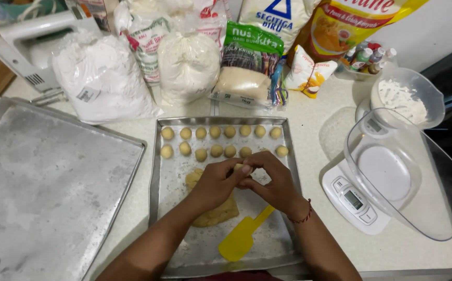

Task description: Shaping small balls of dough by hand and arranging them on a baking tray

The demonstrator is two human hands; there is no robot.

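Note:
My left hand (216, 182) and my right hand (270, 179) meet over the middle of a metal baking tray (155, 171), fingers pinched together around a small piece of yellow dough (239, 167). Beneath my left hand lies a flat lump of yellow dough (220, 214). Two rows of several small dough balls (215, 151) line the far part of the tray. A yellow spatula (241, 237) lies on the tray near my right wrist, which wears a red thread bracelet.
A larger bare baking tray (49, 182) lies at the left. A white kitchen scale (353, 200) with a clear bowl (434, 208) stands at the right, a floured container (405, 99) behind it. Bags of flour and sugar (187, 62) and a hand mixer (28, 39) line the back.

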